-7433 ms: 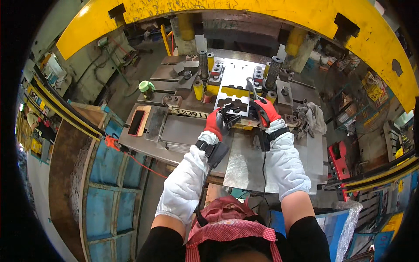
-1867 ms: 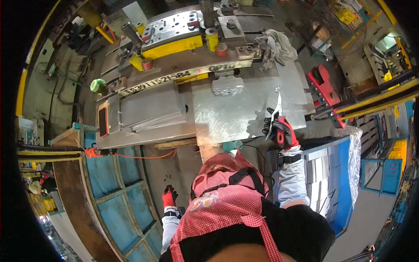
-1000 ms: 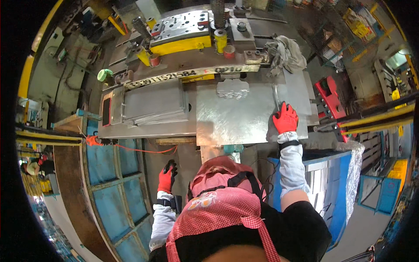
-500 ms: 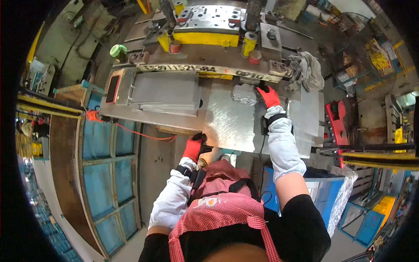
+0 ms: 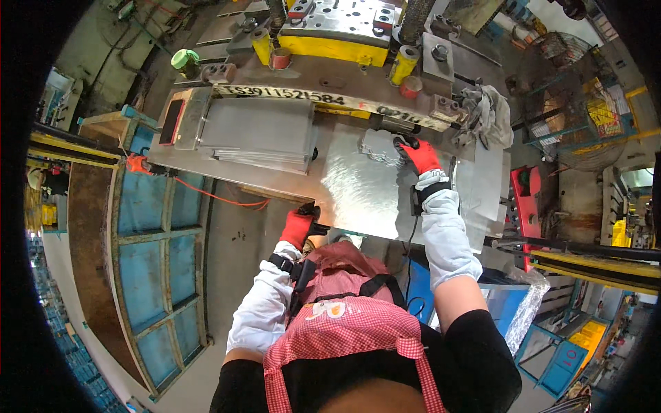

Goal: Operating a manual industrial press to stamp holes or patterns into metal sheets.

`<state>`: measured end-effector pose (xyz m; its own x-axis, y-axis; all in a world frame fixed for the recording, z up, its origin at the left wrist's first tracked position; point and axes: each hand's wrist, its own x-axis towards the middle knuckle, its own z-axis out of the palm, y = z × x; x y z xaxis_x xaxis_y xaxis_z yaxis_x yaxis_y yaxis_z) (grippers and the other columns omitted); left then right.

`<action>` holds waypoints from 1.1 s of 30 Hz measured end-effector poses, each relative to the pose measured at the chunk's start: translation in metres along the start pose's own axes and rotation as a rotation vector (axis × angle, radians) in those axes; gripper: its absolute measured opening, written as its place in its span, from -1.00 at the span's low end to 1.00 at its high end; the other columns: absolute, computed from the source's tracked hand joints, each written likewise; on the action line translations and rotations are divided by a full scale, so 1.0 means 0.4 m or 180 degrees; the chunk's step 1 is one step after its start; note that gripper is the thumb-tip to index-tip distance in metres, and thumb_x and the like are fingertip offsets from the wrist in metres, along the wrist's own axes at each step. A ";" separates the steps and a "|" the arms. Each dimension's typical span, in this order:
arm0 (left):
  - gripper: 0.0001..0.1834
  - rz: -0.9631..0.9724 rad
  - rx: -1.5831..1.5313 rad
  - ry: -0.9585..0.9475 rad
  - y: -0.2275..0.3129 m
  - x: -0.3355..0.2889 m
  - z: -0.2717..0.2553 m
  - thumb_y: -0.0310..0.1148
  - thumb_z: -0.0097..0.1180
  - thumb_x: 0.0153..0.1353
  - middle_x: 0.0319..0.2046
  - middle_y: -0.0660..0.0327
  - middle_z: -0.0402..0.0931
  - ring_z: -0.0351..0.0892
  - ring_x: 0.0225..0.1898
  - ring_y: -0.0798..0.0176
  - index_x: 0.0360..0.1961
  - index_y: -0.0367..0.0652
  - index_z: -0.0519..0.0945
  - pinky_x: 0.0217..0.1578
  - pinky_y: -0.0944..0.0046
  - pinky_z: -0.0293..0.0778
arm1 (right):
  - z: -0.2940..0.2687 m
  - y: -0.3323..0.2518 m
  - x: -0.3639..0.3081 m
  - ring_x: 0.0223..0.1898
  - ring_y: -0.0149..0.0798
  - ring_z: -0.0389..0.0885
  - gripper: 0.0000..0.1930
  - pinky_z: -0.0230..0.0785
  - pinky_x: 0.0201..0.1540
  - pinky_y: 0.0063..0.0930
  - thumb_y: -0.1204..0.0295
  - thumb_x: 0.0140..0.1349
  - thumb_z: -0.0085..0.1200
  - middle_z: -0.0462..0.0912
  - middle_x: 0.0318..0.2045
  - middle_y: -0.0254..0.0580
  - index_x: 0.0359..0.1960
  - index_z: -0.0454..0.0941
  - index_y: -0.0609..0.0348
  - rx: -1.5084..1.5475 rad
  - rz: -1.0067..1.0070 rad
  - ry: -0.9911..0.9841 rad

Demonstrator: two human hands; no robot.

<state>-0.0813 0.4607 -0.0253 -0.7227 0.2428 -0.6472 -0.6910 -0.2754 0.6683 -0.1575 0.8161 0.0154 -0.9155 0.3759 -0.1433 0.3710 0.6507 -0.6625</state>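
Note:
A small stack of grey metal plates with notched edges point(image 5: 381, 146) lies on a bright, shiny metal sheet point(image 5: 361, 196). My right hand point(image 5: 420, 155), in a red glove with dark fingertips, has its fingers bent over the right edge of that stack. At the front edge of the worktable, by the sheet's near left corner, is my left hand point(image 5: 300, 226) in a matching glove. Its thumb and fingers are apart with nothing visible between them. Left of the shiny sheet sits a pile of large flat grey sheets point(image 5: 258, 131).
Behind the table stands a press die with a yellow base point(image 5: 334, 51). A phone-like red-edged device point(image 5: 172, 122) lies far left, a grey rag point(image 5: 487, 117) at right. A blue-panelled frame point(image 5: 141, 227) stands left; a red rack point(image 5: 527, 206) stands right.
The view has shifted a little. My right hand's fingers have come further onto the right edge of the notched plates. My left hand stays by the table's front edge.

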 end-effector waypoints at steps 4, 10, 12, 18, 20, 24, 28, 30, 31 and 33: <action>-0.56 0.0655 0.3413 0.0354 0.059 -0.020 0.053 -0.22 0.05 0.10 -0.17 0.02 0.44 0.52 -0.25 -0.07 -0.02 -0.21 0.41 -0.28 0.05 0.49 | -0.013 0.003 0.017 -0.10 0.03 0.50 -0.44 0.32 -0.05 -0.25 -0.08 -0.09 0.10 0.57 -0.19 0.00 -0.14 0.54 0.03 -0.0120 -0.0005 -0.0341; -0.30 0.2521 0.3844 0.0348 0.174 -0.018 0.330 -0.03 0.11 -0.02 0.02 -0.06 0.33 0.32 0.04 -0.10 0.11 -0.17 0.29 -0.02 0.05 0.30 | 0.000 0.046 0.039 -0.11 0.02 0.51 -0.46 0.33 -0.05 -0.25 -0.04 -0.09 0.14 0.57 -0.20 0.00 -0.14 0.54 0.05 0.0034 0.0003 -0.0211; -0.29 0.2180 0.3019 0.0147 0.195 0.079 0.394 -0.02 0.13 -0.02 0.03 -0.07 0.33 0.32 0.05 -0.11 0.12 -0.18 0.29 0.01 0.06 0.28 | -0.018 -0.028 0.010 -0.11 0.01 0.51 -0.45 0.33 -0.05 -0.25 -0.04 -0.10 0.14 0.57 -0.19 0.02 -0.13 0.53 0.04 0.0086 0.0094 -0.0384; -0.33 0.1469 0.3094 0.0025 0.194 0.254 0.410 -0.05 0.17 -0.06 -0.13 -0.01 0.48 0.45 -0.11 -0.01 0.09 -0.08 0.35 -0.10 0.12 0.36 | 0.003 -0.003 0.009 -0.08 0.05 0.48 -0.45 0.33 -0.05 -0.24 -0.04 -0.09 0.13 0.54 -0.17 0.05 -0.13 0.52 0.08 0.0014 -0.0016 -0.0252; -0.37 0.1130 0.2675 -0.0163 0.207 0.200 0.442 -0.16 0.19 -0.05 -0.24 0.04 0.52 0.52 -0.36 0.18 0.09 -0.09 0.36 -0.40 0.24 0.45 | 0.001 0.030 0.014 -0.07 0.06 0.46 -0.44 0.33 -0.05 -0.25 -0.01 -0.09 0.13 0.53 -0.15 0.06 -0.14 0.51 0.14 -0.0021 -0.0077 -0.0072; -0.33 0.1273 0.2229 -0.0008 0.180 0.181 0.413 -0.21 0.20 -0.05 -0.21 0.04 0.50 0.50 -0.40 0.25 0.13 -0.11 0.33 -0.44 0.28 0.45 | -0.023 -0.046 -0.030 -0.09 0.05 0.48 -0.47 0.35 -0.07 -0.26 0.01 -0.08 0.14 0.55 -0.18 0.04 -0.16 0.53 0.14 -0.0113 -0.0122 -0.0058; -0.41 0.1501 0.2194 0.0301 0.121 0.209 0.358 -0.29 0.20 0.01 -0.30 0.27 0.51 0.34 -0.47 0.51 0.11 -0.17 0.35 -0.50 0.44 0.32 | -0.007 -0.063 -0.052 -0.14 0.04 0.51 -0.51 0.36 -0.10 -0.27 0.01 -0.07 0.14 0.57 -0.23 0.03 -0.20 0.55 0.13 0.0151 -0.0375 -0.0155; -0.42 0.1347 0.1877 0.0109 0.114 0.195 0.337 -0.32 0.20 0.03 -0.28 0.30 0.50 0.35 -0.44 0.53 0.11 -0.17 0.35 -0.47 0.46 0.32 | 0.022 -0.042 -0.044 -0.16 0.04 0.51 -0.50 0.36 -0.10 -0.27 -0.01 -0.06 0.13 0.57 -0.26 0.03 -0.20 0.55 0.11 0.0213 -0.0344 -0.0447; -0.43 0.1179 0.1543 -0.0046 0.119 0.169 0.328 -0.34 0.20 0.04 -0.26 0.33 0.48 0.35 -0.41 0.54 0.11 -0.18 0.35 -0.44 0.48 0.33 | 0.033 -0.049 -0.049 -0.16 0.04 0.51 -0.50 0.36 -0.10 -0.27 -0.01 -0.06 0.13 0.57 -0.26 0.03 -0.20 0.55 0.11 0.0214 -0.0366 -0.0457; -0.44 0.1208 0.1199 -0.0042 0.110 0.142 0.283 -0.35 0.19 0.05 -0.24 0.38 0.47 0.37 -0.36 0.53 0.11 -0.16 0.36 -0.35 0.48 0.36 | 0.061 -0.072 -0.076 -0.16 0.04 0.51 -0.47 0.35 -0.09 -0.27 -0.03 -0.08 0.15 0.57 -0.26 0.03 -0.17 0.54 0.11 -0.0180 -0.0689 -0.0262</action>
<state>-0.1546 0.5677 0.0087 -0.9214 0.2033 -0.3312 -0.3370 0.0061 0.9415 -0.1441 0.7698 0.0209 -0.9834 0.1701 -0.0636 0.1708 0.7471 -0.6424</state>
